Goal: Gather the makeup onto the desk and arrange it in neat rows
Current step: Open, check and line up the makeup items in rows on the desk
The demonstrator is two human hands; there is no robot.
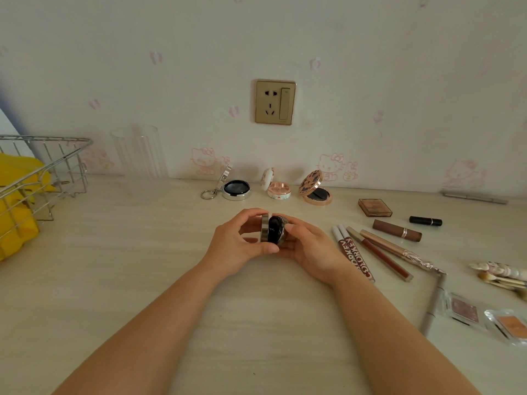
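Gripping a round compact [273, 228] held partly open, both hands, left [239, 243] and right [309, 250], hover above the desk [142, 252].

compacts [275, 185] behind hands | basket [42, 166] far left | lipsticks [379, 249] right, perhaps brushes [502, 276] beyond
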